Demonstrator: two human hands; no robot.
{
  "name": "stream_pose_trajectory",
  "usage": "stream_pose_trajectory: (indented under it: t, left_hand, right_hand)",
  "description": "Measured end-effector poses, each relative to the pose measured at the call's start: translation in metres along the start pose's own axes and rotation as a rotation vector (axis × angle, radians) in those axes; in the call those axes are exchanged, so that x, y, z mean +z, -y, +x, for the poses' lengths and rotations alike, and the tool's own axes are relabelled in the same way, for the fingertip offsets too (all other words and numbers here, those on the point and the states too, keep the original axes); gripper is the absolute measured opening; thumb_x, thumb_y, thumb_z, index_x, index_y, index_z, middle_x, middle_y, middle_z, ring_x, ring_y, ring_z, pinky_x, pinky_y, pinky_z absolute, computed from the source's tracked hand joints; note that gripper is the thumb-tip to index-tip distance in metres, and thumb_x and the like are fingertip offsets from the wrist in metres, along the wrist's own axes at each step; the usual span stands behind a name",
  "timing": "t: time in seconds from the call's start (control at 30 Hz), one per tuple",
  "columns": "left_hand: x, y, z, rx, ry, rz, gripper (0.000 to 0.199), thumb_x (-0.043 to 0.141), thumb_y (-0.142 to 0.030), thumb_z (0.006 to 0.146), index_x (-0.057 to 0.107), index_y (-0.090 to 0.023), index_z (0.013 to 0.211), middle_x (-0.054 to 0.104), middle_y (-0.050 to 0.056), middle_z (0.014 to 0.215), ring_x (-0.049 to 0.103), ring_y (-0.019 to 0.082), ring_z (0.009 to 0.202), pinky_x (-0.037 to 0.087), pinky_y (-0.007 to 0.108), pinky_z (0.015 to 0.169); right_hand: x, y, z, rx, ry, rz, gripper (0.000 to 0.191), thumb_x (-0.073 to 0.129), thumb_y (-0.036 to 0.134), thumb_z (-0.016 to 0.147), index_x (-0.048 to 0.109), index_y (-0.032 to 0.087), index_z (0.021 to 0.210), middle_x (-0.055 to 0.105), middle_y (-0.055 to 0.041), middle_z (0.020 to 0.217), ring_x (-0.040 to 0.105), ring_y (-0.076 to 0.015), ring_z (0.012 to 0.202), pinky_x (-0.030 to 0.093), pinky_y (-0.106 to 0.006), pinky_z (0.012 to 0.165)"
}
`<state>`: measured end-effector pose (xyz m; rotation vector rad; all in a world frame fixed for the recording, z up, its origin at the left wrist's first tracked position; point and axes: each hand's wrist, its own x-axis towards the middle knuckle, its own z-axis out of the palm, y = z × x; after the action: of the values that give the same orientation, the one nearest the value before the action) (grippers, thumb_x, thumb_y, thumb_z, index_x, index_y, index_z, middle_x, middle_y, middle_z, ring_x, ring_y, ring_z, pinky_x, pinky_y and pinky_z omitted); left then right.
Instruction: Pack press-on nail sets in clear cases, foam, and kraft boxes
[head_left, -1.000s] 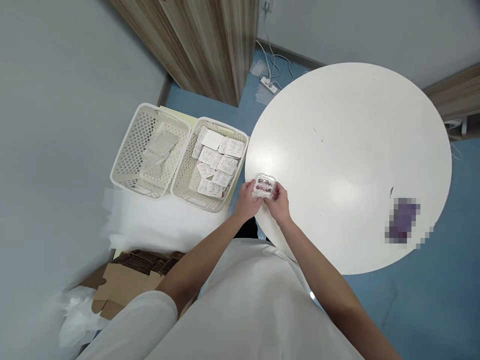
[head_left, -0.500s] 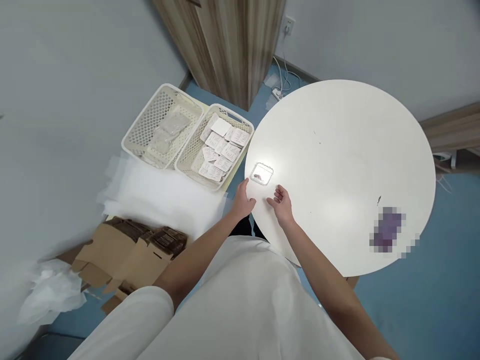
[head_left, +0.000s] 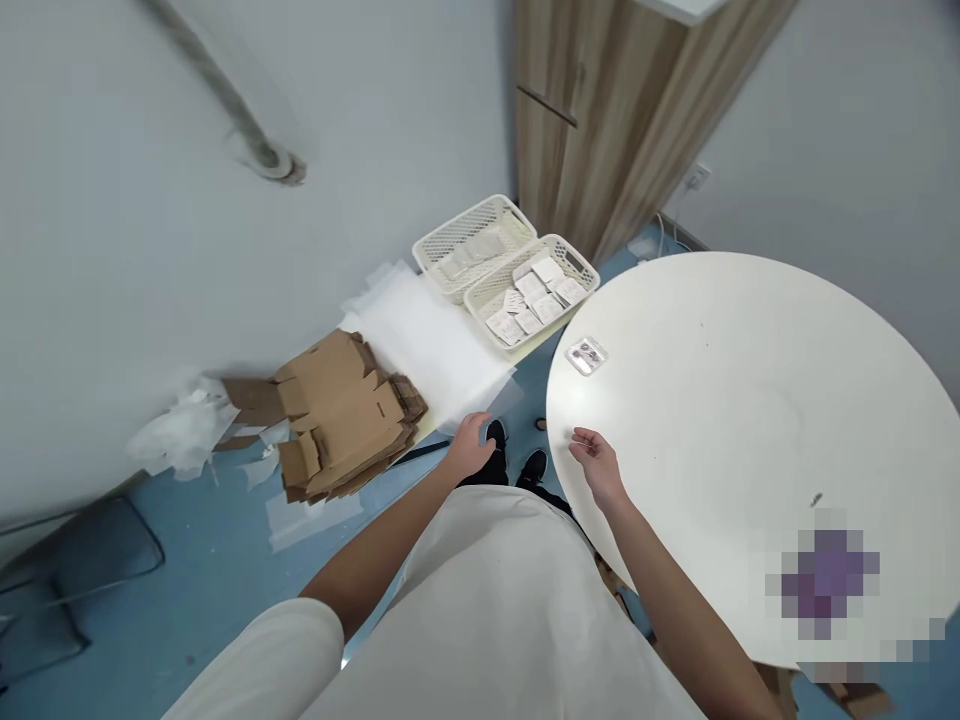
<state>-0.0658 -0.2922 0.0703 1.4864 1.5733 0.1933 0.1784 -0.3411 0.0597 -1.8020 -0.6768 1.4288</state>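
My left hand (head_left: 469,448) hangs in the air left of the round white table (head_left: 765,400), its thumb and fingers apart and nothing in them. Over the table's near left edge is my right hand (head_left: 598,463), fingers loosely curved with a gap to the thumb, also holding nothing. Beyond it on the tabletop lies a small square clear plastic case (head_left: 586,355) with little dark items inside, too small to name. Neither hand touches it. Left of the table, white sheets (head_left: 435,340) lie nearest to my left hand.
One white basket (head_left: 517,342) holds several printed white cards (head_left: 547,308); another basket (head_left: 427,255) holds clear plastic pieces. Flattened cardboard boxes (head_left: 345,410) are stacked by the sheets. Crumpled white wrapping (head_left: 184,430) and a dark-framed chair (head_left: 90,570) stand further left. A pixelated purple patch (head_left: 829,580) covers something on the table.
My view has swung left, so the table and baskets appear further right. Both hands have drawn back from the clear case, and my left hand has left the table edge.
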Motion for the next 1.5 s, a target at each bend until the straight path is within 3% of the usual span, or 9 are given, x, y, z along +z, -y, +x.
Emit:
stream_pose_trajectory:
  t: [0.13, 0.3, 0.53, 0.73, 0.87, 1.03, 1.2, 1.4, 1.5]
  left_hand:
    - [-0.020, 0.021, -0.004, -0.053, 0.014, 0.058, 0.050, 0.050, -0.037, 0.075, 0.044, -0.020, 0.121, 0.040, 0.010, 0.131, 0.048, 0.026, 0.112, 0.040, 0.035, 0.091]
    - [-0.041, 0.052, 0.003, -0.111, 0.022, 0.036, 0.057, 0.059, -0.038, 0.067, 0.047, -0.015, 0.117, 0.044, 0.013, 0.129, 0.042, 0.027, 0.118, 0.033, 0.034, 0.097]
    - [-0.077, 0.073, 0.016, -0.114, -0.035, -0.198, 0.059, 0.065, -0.038, 0.061, 0.050, -0.017, 0.114, 0.046, 0.014, 0.129, 0.041, 0.027, 0.120, 0.031, 0.034, 0.099]
    - [-0.088, 0.070, 0.033, -0.195, 0.049, -0.492, 0.083, 0.067, -0.039, 0.062, 0.027, -0.020, 0.133, 0.033, 0.016, 0.138, 0.039, 0.028, 0.122, 0.036, 0.034, 0.094]
    - [-0.092, 0.061, 0.057, -0.173, 0.021, -0.594, 0.090, 0.065, -0.038, 0.065, 0.015, -0.021, 0.137, 0.025, 0.016, 0.142, 0.037, 0.028, 0.123, 0.037, 0.036, 0.093]
    - [-0.109, 0.057, 0.083, -0.264, -0.063, -0.684, 0.088, 0.067, -0.040, 0.062, 0.020, -0.025, 0.136, 0.016, 0.010, 0.146, 0.026, 0.029, 0.129, 0.033, 0.037, 0.097]
    - [-0.121, 0.057, 0.101, -0.428, 0.014, -0.717, 0.085, 0.063, -0.050, 0.061, 0.024, -0.032, 0.135, 0.014, 0.005, 0.147, 0.021, 0.035, 0.130, 0.034, 0.046, 0.094]
    - [-0.107, 0.058, 0.125, -0.524, 0.045, -0.748, 0.082, 0.059, -0.044, 0.064, 0.023, -0.027, 0.136, 0.015, 0.006, 0.146, 0.019, 0.029, 0.132, 0.027, 0.039, 0.102]
    - [-0.098, 0.059, 0.130, -0.566, 0.030, -0.735, 0.082, 0.059, -0.044, 0.065, 0.023, -0.025, 0.136, 0.017, 0.007, 0.146, 0.020, 0.028, 0.132, 0.026, 0.038, 0.102]
  right_hand:
    - [0.027, 0.016, 0.016, -0.085, 0.194, -0.187, 0.038, 0.058, 0.033, 0.069, 0.056, 0.021, 0.104, 0.059, -0.0070, 0.103, 0.057, -0.0165, 0.087, 0.046, -0.035, 0.081]
    - [0.094, 0.038, 0.047, -0.212, 0.423, -0.526, 0.038, 0.060, 0.031, 0.068, 0.058, 0.019, 0.104, 0.060, -0.0091, 0.106, 0.057, -0.0201, 0.094, 0.045, -0.036, 0.082]
    - [0.170, 0.053, 0.066, -0.353, 0.405, -0.824, 0.040, 0.060, 0.031, 0.070, 0.058, 0.018, 0.108, 0.056, -0.0118, 0.116, 0.051, -0.0263, 0.108, 0.040, -0.041, 0.090]
    - [0.189, 0.058, 0.071, -0.356, 0.445, -1.006, 0.053, 0.065, 0.039, 0.066, 0.055, 0.019, 0.113, 0.039, -0.0140, 0.133, 0.035, -0.0285, 0.124, 0.031, -0.042, 0.098]
    - [0.198, 0.069, 0.087, -0.333, 0.435, -1.060, 0.066, 0.064, 0.043, 0.065, 0.045, 0.020, 0.124, 0.027, -0.0137, 0.140, 0.030, -0.0287, 0.127, 0.031, -0.043, 0.098]
    - [0.216, 0.079, 0.117, -0.342, 0.428, -1.035, 0.067, 0.061, 0.041, 0.068, 0.041, 0.018, 0.127, 0.020, -0.0138, 0.143, 0.023, -0.0281, 0.130, 0.030, -0.042, 0.098]
    - [0.232, 0.075, 0.143, -0.358, 0.298, -0.979, 0.061, 0.055, 0.024, 0.070, 0.037, 0.016, 0.128, 0.023, -0.0150, 0.141, 0.016, -0.0290, 0.132, 0.024, -0.046, 0.101]
    - [0.237, 0.065, 0.162, -0.418, 0.235, -0.944, 0.067, 0.052, 0.019, 0.069, 0.029, 0.013, 0.131, 0.039, -0.0166, 0.127, 0.031, -0.0292, 0.123, 0.024, -0.048, 0.100]
    - [0.237, 0.067, 0.167, -0.404, 0.230, -0.888, 0.064, 0.050, 0.024, 0.071, 0.029, 0.011, 0.131, 0.048, -0.0162, 0.116, 0.044, -0.0269, 0.110, 0.033, -0.045, 0.094]
